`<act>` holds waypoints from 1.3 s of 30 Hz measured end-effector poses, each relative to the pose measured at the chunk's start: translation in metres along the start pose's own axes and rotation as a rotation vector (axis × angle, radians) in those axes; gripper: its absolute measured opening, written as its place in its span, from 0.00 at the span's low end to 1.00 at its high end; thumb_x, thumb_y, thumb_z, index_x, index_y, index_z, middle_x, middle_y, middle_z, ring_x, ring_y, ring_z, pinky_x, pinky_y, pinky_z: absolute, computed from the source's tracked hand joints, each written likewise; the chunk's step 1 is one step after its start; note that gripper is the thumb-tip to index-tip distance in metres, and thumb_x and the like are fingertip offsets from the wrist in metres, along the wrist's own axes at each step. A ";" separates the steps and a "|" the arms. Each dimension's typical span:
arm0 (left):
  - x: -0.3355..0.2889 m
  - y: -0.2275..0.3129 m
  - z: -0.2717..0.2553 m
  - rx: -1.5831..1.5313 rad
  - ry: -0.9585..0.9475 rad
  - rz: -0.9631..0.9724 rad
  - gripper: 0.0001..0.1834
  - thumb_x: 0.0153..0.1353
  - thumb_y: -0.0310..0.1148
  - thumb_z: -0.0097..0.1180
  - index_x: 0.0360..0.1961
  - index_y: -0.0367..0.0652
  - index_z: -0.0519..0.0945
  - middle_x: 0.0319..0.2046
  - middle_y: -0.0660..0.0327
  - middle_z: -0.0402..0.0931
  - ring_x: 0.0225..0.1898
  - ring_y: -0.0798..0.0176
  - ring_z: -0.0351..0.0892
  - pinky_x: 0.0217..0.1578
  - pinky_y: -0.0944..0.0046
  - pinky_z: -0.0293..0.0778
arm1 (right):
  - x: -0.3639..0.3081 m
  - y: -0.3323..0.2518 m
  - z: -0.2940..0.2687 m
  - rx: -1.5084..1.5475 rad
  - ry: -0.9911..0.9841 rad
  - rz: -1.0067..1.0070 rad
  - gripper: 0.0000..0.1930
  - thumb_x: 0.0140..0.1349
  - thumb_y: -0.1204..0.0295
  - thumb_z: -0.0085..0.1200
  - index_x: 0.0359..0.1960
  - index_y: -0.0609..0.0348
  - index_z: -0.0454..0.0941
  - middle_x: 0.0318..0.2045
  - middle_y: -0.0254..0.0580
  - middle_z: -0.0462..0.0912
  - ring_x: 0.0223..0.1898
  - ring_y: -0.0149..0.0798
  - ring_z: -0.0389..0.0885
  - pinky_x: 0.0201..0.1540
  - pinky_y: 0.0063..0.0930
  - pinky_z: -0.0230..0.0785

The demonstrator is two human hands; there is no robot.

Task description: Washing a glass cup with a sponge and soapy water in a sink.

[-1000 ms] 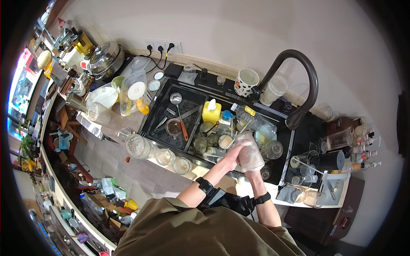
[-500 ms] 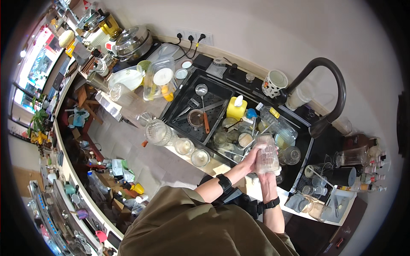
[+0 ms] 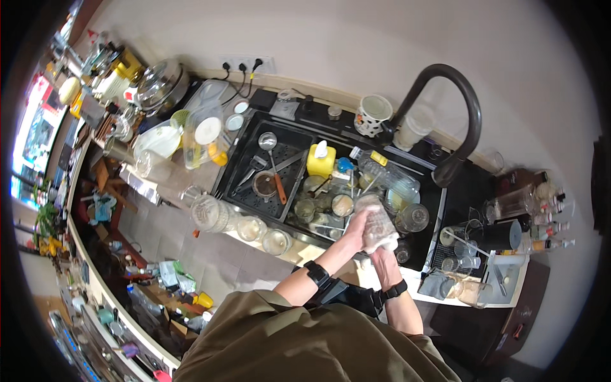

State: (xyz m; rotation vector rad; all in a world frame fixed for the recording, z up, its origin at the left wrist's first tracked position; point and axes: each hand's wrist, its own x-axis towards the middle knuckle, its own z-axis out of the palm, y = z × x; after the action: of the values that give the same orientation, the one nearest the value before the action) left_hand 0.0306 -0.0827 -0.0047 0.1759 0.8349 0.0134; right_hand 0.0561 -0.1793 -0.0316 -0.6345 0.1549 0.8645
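Observation:
A clear ribbed glass (image 3: 375, 219), tilted and smeared with whitish suds, is held over the front of the right sink basin. My left hand (image 3: 358, 230) is closed round its left side. At its lower end my right hand (image 3: 383, 256) is closed too, with something white and foamy between it and the glass; whether that is suds or a sponge I cannot tell. Below, the basin holds dirty glasses, a clear plastic bottle (image 3: 388, 172) and a glass jar (image 3: 412, 218). A yellow dispenser box (image 3: 320, 162) stands at the basin's left.
A ladle (image 3: 268, 141), a peeler and a strainer (image 3: 264, 184) lie in the left basin. A tall black faucet (image 3: 474, 118) arches at the right. Several foamy glasses (image 3: 277, 242) line the front edge. Plastic containers (image 3: 202, 134) crowd the left counter; a black rack (image 3: 455, 258) sits right.
The view has shifted, so the counter appears farther left. Both hands still hold the glass, which is now tipped more, and more white foam shows at its lower end.

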 end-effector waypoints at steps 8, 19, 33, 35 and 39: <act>0.002 0.015 0.004 0.045 0.094 0.071 0.22 0.53 0.46 0.65 0.46 0.49 0.77 0.37 0.62 0.78 0.39 0.59 0.80 0.43 0.55 0.77 | -0.025 -0.011 0.023 -0.586 0.082 -0.186 0.23 0.71 0.63 0.38 0.62 0.64 0.66 0.59 0.49 0.74 0.57 0.46 0.75 0.61 0.36 0.68; 0.000 -0.006 0.024 0.268 0.225 1.139 0.31 0.49 0.33 0.72 0.53 0.42 0.71 0.44 0.58 0.75 0.47 0.59 0.77 0.52 0.58 0.72 | -0.013 -0.009 0.047 -0.750 0.673 -0.516 0.23 0.72 0.57 0.43 0.54 0.67 0.73 0.51 0.49 0.80 0.53 0.42 0.78 0.56 0.36 0.70; -0.047 0.020 -0.005 0.823 -0.523 0.926 0.36 0.47 0.29 0.70 0.60 0.38 0.70 0.54 0.55 0.77 0.56 0.59 0.76 0.59 0.60 0.70 | 0.039 -0.052 -0.003 -0.251 0.345 -0.023 0.13 0.71 0.67 0.48 0.46 0.67 0.72 0.33 0.40 0.81 0.29 0.35 0.82 0.33 0.39 0.77; -0.046 0.031 -0.015 0.523 -0.447 0.409 0.32 0.54 0.29 0.63 0.62 0.37 0.69 0.55 0.55 0.76 0.54 0.58 0.78 0.54 0.59 0.75 | 0.037 -0.053 0.003 -0.945 0.387 -0.488 0.09 0.66 0.71 0.53 0.42 0.64 0.74 0.27 0.41 0.79 0.26 0.41 0.79 0.29 0.38 0.73; -0.038 0.060 -0.028 0.674 -0.415 -0.156 0.24 0.59 0.29 0.59 0.57 0.34 0.73 0.46 0.52 0.81 0.42 0.56 0.85 0.45 0.58 0.82 | 0.019 -0.062 0.027 -1.703 0.213 -0.993 0.07 0.60 0.72 0.56 0.37 0.62 0.77 0.24 0.45 0.77 0.24 0.50 0.77 0.29 0.39 0.71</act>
State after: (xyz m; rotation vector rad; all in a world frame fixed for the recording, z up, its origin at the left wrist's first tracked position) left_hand -0.0119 -0.0228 0.0145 0.7212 0.4090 -0.4424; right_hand 0.1115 -0.1804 0.0112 -2.1300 -0.7641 -0.2705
